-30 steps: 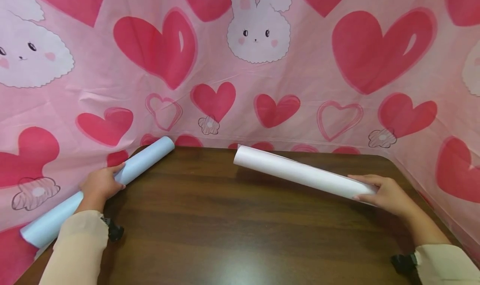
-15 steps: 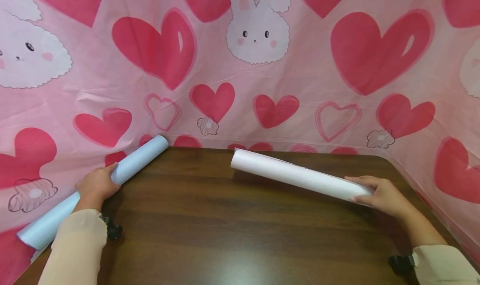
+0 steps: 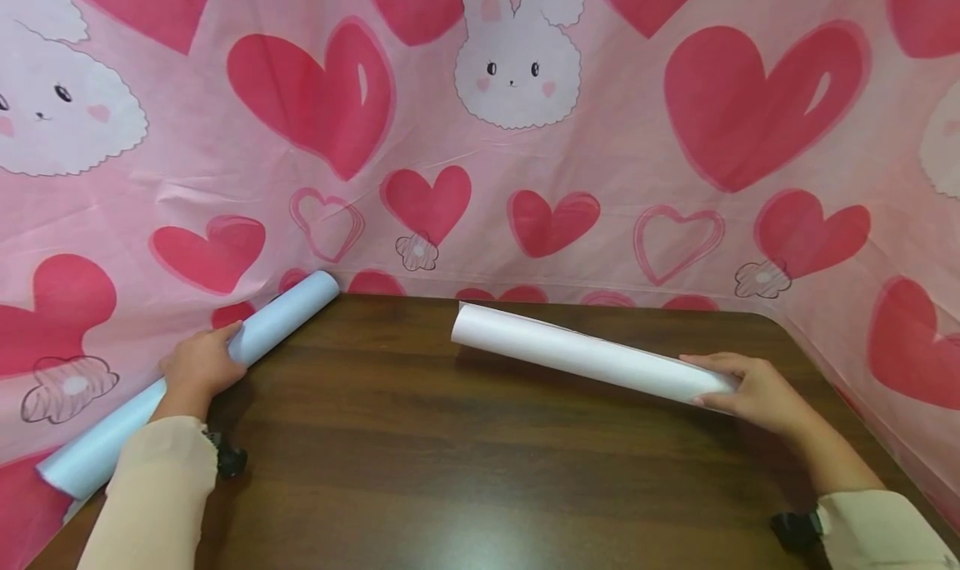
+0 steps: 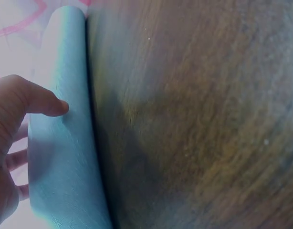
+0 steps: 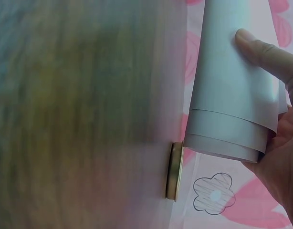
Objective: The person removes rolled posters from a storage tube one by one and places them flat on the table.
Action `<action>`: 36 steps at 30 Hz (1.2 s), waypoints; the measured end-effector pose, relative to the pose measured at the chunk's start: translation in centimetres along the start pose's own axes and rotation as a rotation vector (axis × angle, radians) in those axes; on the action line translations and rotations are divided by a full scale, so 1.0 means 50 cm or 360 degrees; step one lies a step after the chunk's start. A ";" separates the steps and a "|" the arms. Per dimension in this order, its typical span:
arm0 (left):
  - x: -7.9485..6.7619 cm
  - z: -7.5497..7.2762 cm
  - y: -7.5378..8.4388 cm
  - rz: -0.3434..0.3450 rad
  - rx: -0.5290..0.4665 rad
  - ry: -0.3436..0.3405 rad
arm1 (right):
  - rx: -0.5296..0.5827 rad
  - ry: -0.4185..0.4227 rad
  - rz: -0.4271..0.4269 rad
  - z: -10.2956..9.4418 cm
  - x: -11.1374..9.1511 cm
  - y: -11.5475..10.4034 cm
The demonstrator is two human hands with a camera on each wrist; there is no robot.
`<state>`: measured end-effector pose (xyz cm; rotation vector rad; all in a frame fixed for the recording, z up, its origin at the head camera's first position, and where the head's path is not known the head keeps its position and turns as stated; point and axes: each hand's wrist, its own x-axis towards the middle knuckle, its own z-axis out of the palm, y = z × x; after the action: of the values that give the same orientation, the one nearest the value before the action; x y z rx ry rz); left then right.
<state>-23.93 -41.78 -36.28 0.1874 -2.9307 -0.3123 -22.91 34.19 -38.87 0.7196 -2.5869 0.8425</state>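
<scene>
A light blue roll, which looks like rolled paper, lies slantwise along the table's left edge. My left hand holds it near its middle; in the left wrist view the thumb lies over the roll and the other fingers are on its far side. A white paper roll is held by my right hand at its right end, its left end raised off the table. In the right wrist view the thumb presses on the outer sheet, and layered edges show at the roll's end.
The brown wooden table reaches to a pink curtain with hearts and rabbits at the back and sides. A flat gold-coloured round-edged object shows at the table's edge in the right wrist view.
My right hand has moved a little to the left with the white roll, whose left end has dropped slightly. My left hand and the blue roll have barely moved.
</scene>
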 end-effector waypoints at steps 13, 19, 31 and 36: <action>-0.005 0.040 0.130 0.0383 -0.0208 0.0464 | 0.0069 0.0035 -0.0069 0.019 0.015 -0.021; -0.017 0.077 0.237 0.0209 -0.0766 0.0127 | 0.0093 0.0027 -0.0038 0.035 0.025 -0.041; -0.072 0.148 0.495 -0.0224 -0.2474 -0.0624 | 0.0288 -0.0079 0.0227 0.072 0.061 -0.099; -0.082 0.136 0.578 -0.0328 -0.2787 -0.0622 | 0.0399 -0.0079 0.0272 0.098 0.073 -0.118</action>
<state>-24.33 -11.82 -37.15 0.1260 -1.7844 -2.7537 -23.36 25.71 -38.34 0.5967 -2.6440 1.2332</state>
